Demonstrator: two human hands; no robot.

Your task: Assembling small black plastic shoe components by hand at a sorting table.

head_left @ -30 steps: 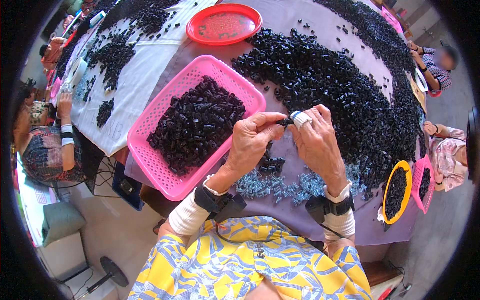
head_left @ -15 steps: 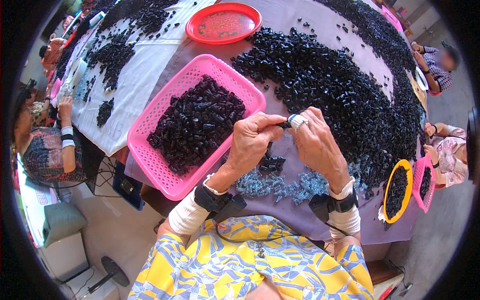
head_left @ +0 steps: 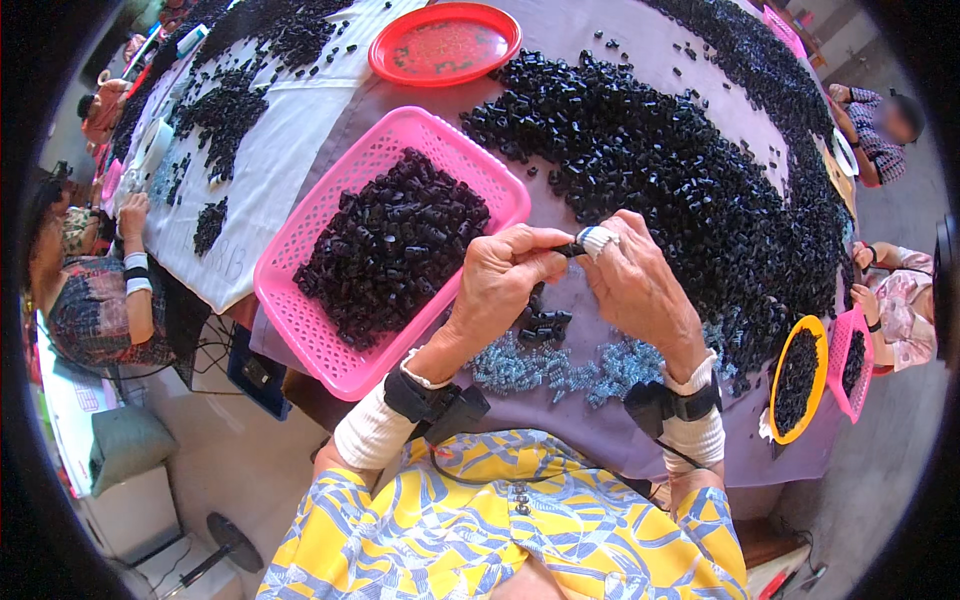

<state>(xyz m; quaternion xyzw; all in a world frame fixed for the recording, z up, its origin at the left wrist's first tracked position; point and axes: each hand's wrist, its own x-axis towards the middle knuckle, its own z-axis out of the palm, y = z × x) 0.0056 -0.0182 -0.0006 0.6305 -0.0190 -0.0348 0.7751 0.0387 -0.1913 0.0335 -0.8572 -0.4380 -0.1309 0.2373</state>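
Note:
Pinched between the fingertips of my left hand (head_left: 508, 275) and my right hand (head_left: 637, 283) is a small black plastic piece (head_left: 570, 249), mostly covered by the fingers. A white and blue band wraps one finger of my right hand. Left of my hands stands a pink perforated basket (head_left: 277, 290) heaped with black pieces (head_left: 390, 245). Small clear bluish pieces (head_left: 620, 372) lie on the table beneath my wrists. A few black pieces (head_left: 545, 326) rest between my forearms. Beyond my right hand spreads a large pile of black pieces (head_left: 640, 140).
A red oval tray (head_left: 445, 45) lies at the far side of the table (head_left: 500, 400). To the right are a yellow oval tray (head_left: 822, 378) and a pink basket (head_left: 862, 400), both holding black pieces. Other people sit at left (head_left: 100, 300) and right (head_left: 905, 300).
My hands stay together on the black piece with barely any shift. My right wrist has moved slightly to the right. The view has tilted a little.

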